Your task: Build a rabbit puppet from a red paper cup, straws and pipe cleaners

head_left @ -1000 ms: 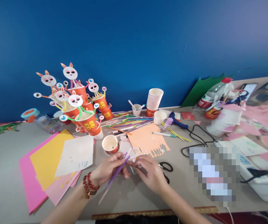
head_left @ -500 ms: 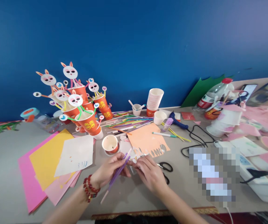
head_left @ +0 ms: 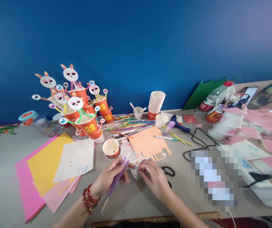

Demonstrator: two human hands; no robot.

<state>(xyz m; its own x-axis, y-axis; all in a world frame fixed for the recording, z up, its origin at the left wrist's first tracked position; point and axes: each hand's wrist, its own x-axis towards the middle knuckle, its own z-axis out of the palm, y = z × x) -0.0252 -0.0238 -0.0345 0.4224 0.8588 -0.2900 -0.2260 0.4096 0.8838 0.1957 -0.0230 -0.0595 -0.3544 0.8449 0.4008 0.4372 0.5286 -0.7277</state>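
Several thin purple sticks and a pale pink one (head_left: 117,180) slant through the closed fingers of my left hand (head_left: 113,172). A red bead bracelet circles that wrist. My right hand (head_left: 154,179) has its fingers bent in a pinch at the edge of a small crinkled clear plastic bag (head_left: 134,173), which lies between the two hands. The left index finger reaches to the bag's other side. What the bag holds is too small to tell. Black-handled scissors (head_left: 168,171) lie partly under my right hand. Just beyond my left hand stands an open paper cup (head_left: 111,147).
Red paper cups with rabbit faces (head_left: 88,125) stand at the back left, above coloured paper sheets (head_left: 75,158). Loose sticks (head_left: 136,123), a cup stack (head_left: 156,103), orange paper (head_left: 147,142) and a blue glue gun (head_left: 181,125) lie behind. A blurred-out area covers the right.
Both hands have drawn slightly apart, and more of the clear plastic bag shows between them. My left hand has shifted a little left and down with the purple sticks.
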